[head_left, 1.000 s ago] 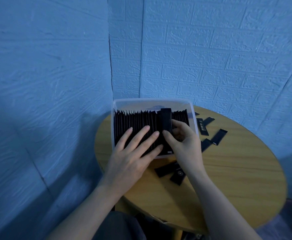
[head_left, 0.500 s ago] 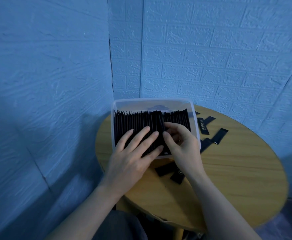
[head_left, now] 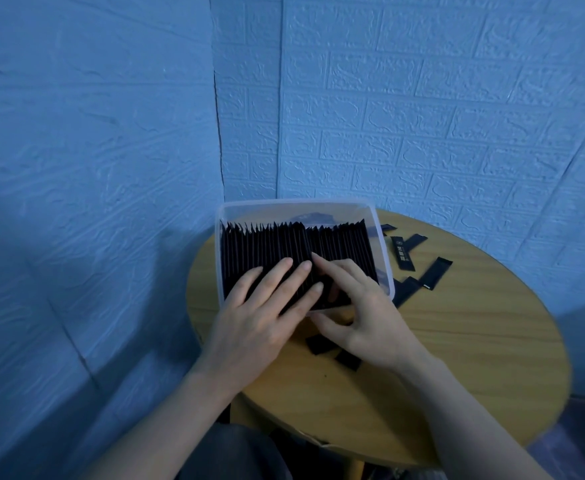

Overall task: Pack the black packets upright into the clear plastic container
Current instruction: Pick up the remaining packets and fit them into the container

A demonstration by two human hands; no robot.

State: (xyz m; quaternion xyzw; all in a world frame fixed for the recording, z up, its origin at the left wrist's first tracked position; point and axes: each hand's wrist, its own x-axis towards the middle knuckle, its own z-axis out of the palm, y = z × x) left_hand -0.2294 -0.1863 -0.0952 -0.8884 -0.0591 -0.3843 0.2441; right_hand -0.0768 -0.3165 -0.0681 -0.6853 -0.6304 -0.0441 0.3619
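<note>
The clear plastic container (head_left: 381, 244) stands at the far left edge of the round wooden table (head_left: 474, 341), close to the corner of the blue brick-embossed wall (head_left: 422, 116). It holds a dense row of black packets (head_left: 270, 247) standing upright on edge, packed side by side from wall to wall.

The left hand (head_left: 260, 320) lies flat on the tops of the packets with its fingers spread and straight. This placement probably keeps the row compressed and upright so that it does not fan open. The right hand (head_left: 360, 313) rests just beside it on the near right part of the row, fingers bent down among the packets and thumb at the near rim. Whether it pinches a packet cannot be determined; the fingertips are hidden.

Loose packets (head_left: 433, 275) lie flat on the table to the right of the container, and more of them (head_left: 322, 344) lie below the right hand. These are judged to be the remaining stock.

Materials: the container is thin, translucent and rounded at the corners. The packets are narrow, flat, matte strips; one bears pale print. The table surface shows smooth light wood grain.
</note>
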